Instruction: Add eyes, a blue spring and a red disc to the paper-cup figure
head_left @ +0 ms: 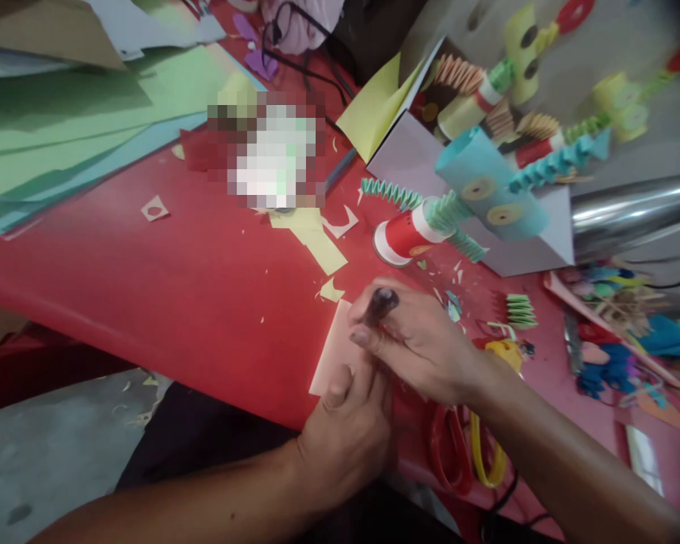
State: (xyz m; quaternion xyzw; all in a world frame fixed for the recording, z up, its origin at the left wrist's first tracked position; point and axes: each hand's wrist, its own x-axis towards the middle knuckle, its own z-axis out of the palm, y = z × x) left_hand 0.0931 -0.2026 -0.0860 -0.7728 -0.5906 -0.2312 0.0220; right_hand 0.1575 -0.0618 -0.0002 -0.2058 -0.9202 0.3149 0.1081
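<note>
A pale peach piece of paper (333, 351) lies at the near edge of the red table, partly covered by my hands. My left hand (348, 431) grips its lower end, thumb and bent fingers on the sheet. Above it, my right hand (425, 344) is closed around a dark pen (381, 304), whose rounded top end points up towards me; its tip is hidden behind the fingers. Just past the paper lie yellow paper scraps (329, 253). Beyond my right hand stands a paper figure with a turquoise tube head (470, 170) and a red-and-white body (402, 238).
Green sheets (62, 121) cover the far left of the red table (175, 295). Scissors with red and yellow handles (453, 453) lie under my right forearm. A white box (411, 155) holds more paper figures. Craft bits (601, 363) crowd the right side. One patch is pixelated.
</note>
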